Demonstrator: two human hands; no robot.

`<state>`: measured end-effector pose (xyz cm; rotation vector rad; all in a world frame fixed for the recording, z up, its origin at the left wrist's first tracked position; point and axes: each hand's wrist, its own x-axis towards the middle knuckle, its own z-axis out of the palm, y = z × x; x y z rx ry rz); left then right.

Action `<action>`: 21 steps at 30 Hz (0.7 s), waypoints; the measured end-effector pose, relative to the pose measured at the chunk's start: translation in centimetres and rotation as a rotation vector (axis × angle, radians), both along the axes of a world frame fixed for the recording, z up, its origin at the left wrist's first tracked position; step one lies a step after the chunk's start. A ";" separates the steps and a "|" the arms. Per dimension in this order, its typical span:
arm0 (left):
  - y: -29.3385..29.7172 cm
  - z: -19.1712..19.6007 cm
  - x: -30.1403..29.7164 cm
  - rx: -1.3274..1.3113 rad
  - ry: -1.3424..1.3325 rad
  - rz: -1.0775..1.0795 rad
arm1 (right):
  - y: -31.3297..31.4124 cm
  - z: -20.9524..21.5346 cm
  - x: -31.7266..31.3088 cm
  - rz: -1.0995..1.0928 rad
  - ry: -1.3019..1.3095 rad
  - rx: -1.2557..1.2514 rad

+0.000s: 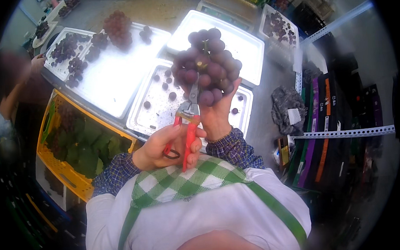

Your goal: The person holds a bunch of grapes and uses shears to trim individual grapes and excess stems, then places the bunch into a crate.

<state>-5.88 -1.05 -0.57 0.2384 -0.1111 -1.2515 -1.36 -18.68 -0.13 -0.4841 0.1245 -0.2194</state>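
My left hand (pixel 158 144) is closed round the red handles of small pruning shears (pixel 189 110). Their narrow metal blades point up into a bunch of dark purple grapes (pixel 211 66), touching or nearly touching its near side; whether they are cutting is hidden among the berries. From beneath and behind, my right hand (pixel 217 117) grips this bunch, its fingers mostly covered by the fruit. Under both hands lies a white foam tray (pixel 139 116) with several loose grapes (pixel 172 96) scattered in it.
Other white trays (pixel 105 91) hold bunches, including a reddish one (pixel 118 31). A yellow crate (pixel 68 171) with green leaves stands at lower left. Another person's hand (pixel 39 61) is at far left. On the right are a grey cloth (pixel 286 108) and a metal rack (pixel 343 133).
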 end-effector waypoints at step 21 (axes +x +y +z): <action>-1.5 -1.7 2.5 0.213 -0.041 0.029 | -1.7 -4.5 1.9 0.318 -0.449 0.623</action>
